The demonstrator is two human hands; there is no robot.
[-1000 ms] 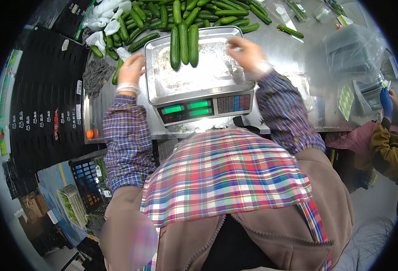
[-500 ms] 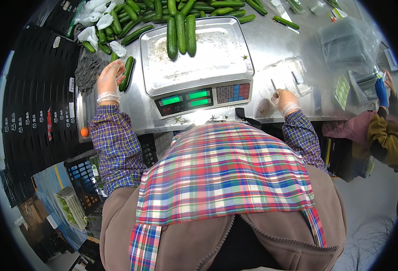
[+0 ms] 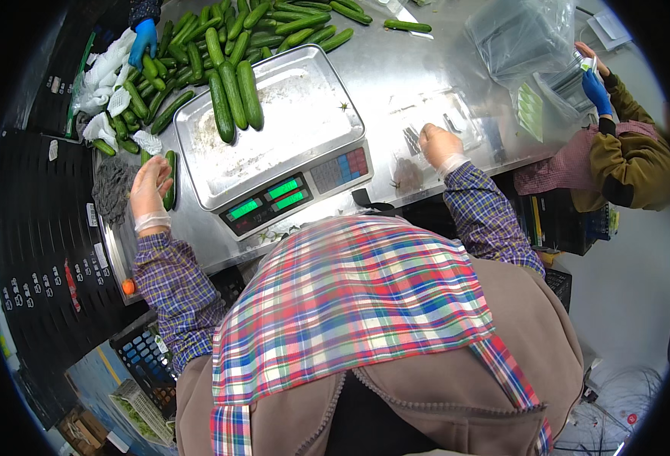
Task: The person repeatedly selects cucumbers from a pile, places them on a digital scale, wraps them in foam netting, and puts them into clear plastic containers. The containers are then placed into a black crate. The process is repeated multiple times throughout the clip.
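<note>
A steel-topped weighing scale [image 3: 289, 114] stands in front of me, its green displays lit. Three cucumbers [image 3: 232, 95] lie side by side on the left of its pan. To the left of the scale is my left hand [image 3: 150, 190], in a clear glove with fingers stretched out and nothing held. A single cucumber [image 3: 170, 178] lies right beside its fingers. My right hand [image 3: 440, 146], also gloved, is closed low over the table to the right of the scale. A thin dark piece [image 3: 411, 140] shows by its fingertips; what the fingers hold is hidden.
Behind the scale spreads a heap of cucumbers [image 3: 274, 30], with white foam nets [image 3: 107, 83] at its left. A co-worker's blue-gloved hand [image 3: 143, 44] reaches into the heap. Grey cloth [image 3: 113, 190] lies at far left. Clear plastic bags [image 3: 521, 45] and another worker [image 3: 624, 163] are at right.
My view has turned, so the scale appears tilted and farther left. A blue-gloved hand has come in at the cucumber heap. My left hand stays open beside the single cucumber.
</note>
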